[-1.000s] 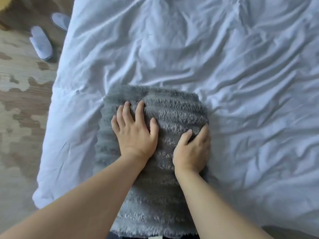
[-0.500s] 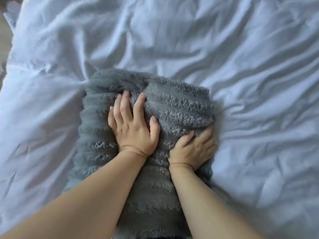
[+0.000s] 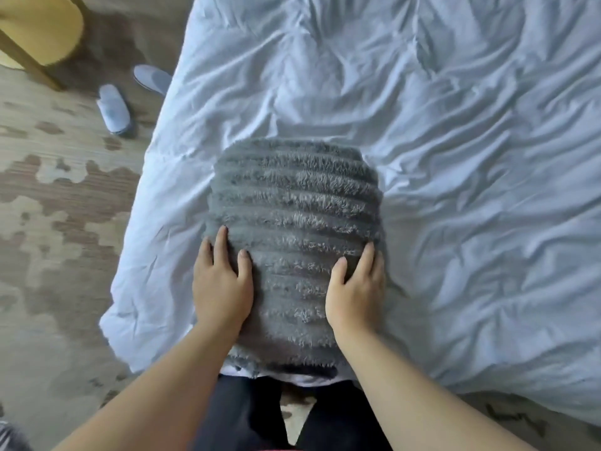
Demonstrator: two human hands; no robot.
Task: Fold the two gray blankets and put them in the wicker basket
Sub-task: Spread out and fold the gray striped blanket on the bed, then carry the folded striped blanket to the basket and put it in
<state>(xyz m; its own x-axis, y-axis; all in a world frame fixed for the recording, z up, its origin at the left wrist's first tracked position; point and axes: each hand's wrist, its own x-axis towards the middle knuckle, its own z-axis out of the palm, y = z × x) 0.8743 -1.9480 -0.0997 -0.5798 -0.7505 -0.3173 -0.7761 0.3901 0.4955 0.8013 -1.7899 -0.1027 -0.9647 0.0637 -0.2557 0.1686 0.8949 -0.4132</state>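
Plush ribbed gray blanket [image 3: 292,206], rounded, between left hand [image 3: 221,288] and right hand [image 3: 356,294]

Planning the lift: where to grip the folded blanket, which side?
Grip the blanket at its left and right edges, fingers under, thumbs on top, where the left hand and right hand rest. It's a soft folded stack; one-sided grips likely unfold it.
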